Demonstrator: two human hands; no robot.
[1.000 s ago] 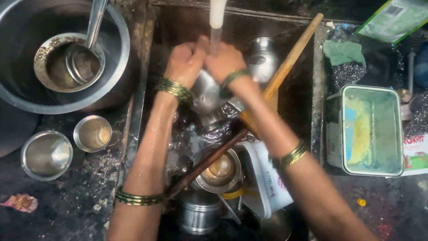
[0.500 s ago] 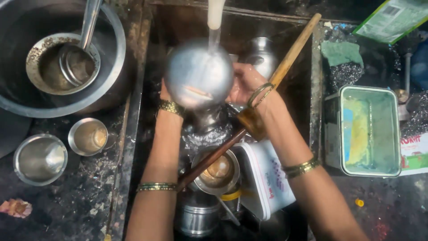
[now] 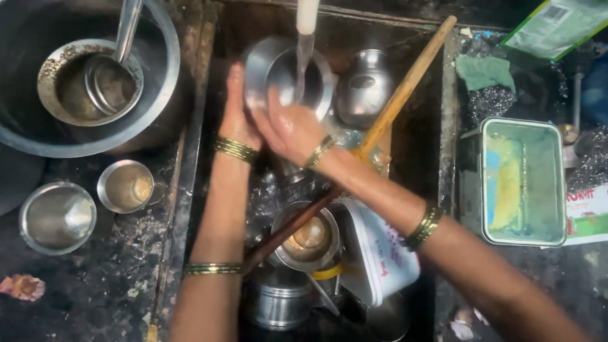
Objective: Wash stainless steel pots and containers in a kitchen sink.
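grip: your left hand (image 3: 237, 117) clamps the steel pot (image 3: 285, 79) rim, right hand (image 3: 288, 130) flat on its wall | pot: under tap stream (image 3: 304, 60) | risk: wet steel slips, drops onto cups (image 3: 307, 237) below grip

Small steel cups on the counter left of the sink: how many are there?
2. One small round steel cup stands nearer the sink; the other steel cup sits beside it, further left. More may lie outside the frame.
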